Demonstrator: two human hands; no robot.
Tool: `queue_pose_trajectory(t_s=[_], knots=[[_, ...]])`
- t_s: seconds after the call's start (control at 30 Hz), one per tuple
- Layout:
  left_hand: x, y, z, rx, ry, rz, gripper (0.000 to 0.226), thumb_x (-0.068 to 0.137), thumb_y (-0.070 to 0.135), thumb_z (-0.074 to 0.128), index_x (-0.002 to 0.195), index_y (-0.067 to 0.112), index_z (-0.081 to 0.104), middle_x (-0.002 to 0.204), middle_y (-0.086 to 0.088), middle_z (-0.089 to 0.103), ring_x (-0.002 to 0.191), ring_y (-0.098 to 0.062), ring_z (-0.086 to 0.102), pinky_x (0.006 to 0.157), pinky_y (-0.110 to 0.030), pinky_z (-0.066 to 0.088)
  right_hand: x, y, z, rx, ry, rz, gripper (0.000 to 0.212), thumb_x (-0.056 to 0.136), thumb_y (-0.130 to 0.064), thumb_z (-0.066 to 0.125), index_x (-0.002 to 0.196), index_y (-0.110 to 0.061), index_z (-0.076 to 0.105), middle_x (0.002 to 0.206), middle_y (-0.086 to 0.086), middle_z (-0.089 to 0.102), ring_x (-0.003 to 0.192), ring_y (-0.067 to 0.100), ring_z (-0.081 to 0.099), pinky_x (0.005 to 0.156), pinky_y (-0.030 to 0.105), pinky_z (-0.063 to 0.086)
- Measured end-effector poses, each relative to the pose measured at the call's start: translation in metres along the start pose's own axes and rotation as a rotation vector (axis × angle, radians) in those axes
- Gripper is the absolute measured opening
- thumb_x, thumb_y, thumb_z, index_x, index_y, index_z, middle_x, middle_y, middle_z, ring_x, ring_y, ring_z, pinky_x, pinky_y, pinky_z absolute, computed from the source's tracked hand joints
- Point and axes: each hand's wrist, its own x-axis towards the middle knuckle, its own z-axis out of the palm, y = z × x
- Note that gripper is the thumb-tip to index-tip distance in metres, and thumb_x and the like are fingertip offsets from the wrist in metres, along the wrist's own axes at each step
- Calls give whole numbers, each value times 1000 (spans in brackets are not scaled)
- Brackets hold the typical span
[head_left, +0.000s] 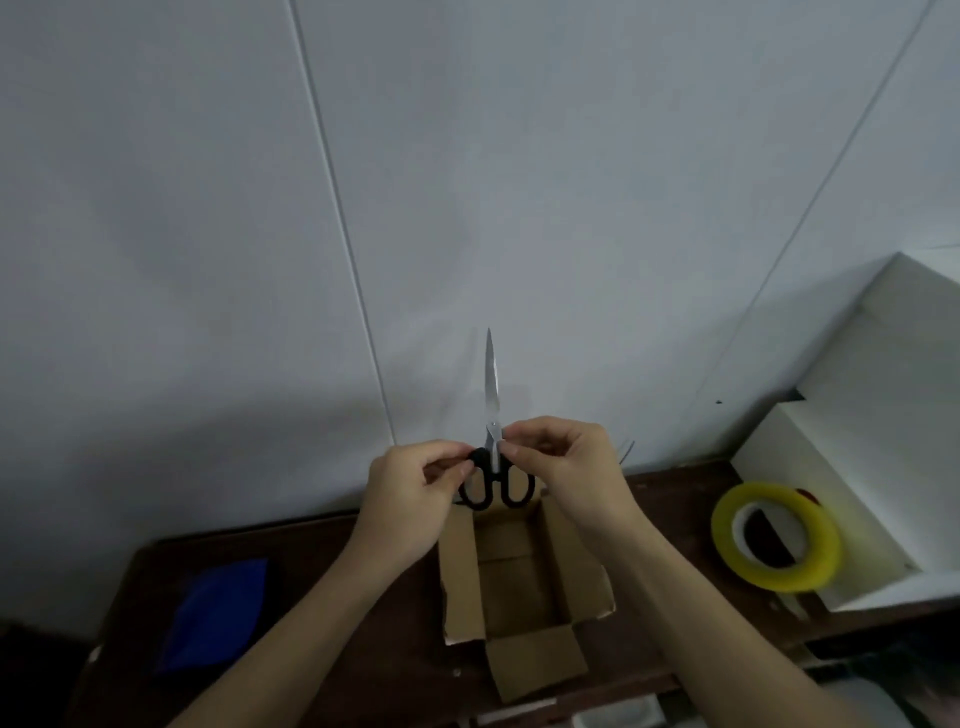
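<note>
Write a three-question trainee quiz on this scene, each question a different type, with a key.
1. True or false: the left hand and the right hand both pinch the scissors, whose closed blades point up.
2. Fill in: the roll of tape at the right is ____ in colour.
3. Pick one: what stands on the table just below the scissors? A) the roll of tape B) an open cardboard box C) a bowl

Key: 1 true; 2 yellow; 3 B.
</note>
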Motion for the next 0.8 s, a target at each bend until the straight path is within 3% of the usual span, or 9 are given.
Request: queue_pose_trajectory(t_s=[0.07,0.17,0.33,0.43,0.5,0.57,0.67,0.8], knots=[[-4,-11,13,19,-24,-3,18,84,2,68,98,10,75,79,14,67,74,6,65,72,-11,49,-2,18,-3,-41,3,42,9,84,1,71,92,-2,75,82,6,74,72,4,67,72,17,55],[-12,-28,31,33,-89,-15,18,83,1,68,98,8,75,79,14,67,71,20,60,67,0,42,-6,45,-7,-107,15,115,10,83,-4,73,92,-7,77,84,3,76,78,7,69,75,21,56],[-24,-53,60,94,-164,-100,21,84,7,70,104,9,74,94,-4,75,80,-1,63,67,2,40,-13,93,-8,-222,31,243,10,81,-21,79,87,-29,78,85,-11,75,87,5,69,91,40,55],[-31,-69,72,177,-216,-111,24,87,13,67,110,11,71,99,-5,68,91,-10,59,73,-4,39,-18,115,-6,-340,16,284,14,82,-32,76,79,-46,73,86,-23,73,95,2,65,101,47,42],[-35,-80,78,293,-207,-107,23,89,20,64,110,17,71,99,0,58,99,-14,43,82,-20,30,-19,121,-4,-445,13,306,10,87,-33,71,88,-42,73,93,-21,72,102,2,60,102,41,29],[-39,-90,83,378,-215,-94,20,91,26,61,108,23,70,102,6,50,102,-14,26,80,-22,16,-21,127,0,-573,35,287,9,90,-32,68,96,-36,74,99,-19,71,104,4,56,99,40,22],[-44,-100,88,487,-224,9,15,89,25,63,100,24,73,104,4,59,109,-21,38,78,-23,10,-22,140,9,-717,65,248,10,90,-32,67,98,-34,74,101,-15,70,111,8,51,104,45,17],[-45,-106,90,642,-245,170,10,73,14,76,78,22,73,77,7,71,93,-19,62,76,-33,16,-27,152,15,-919,47,168,15,93,-33,62,103,-34,72,105,-11,67,118,7,45,108,46,10]])
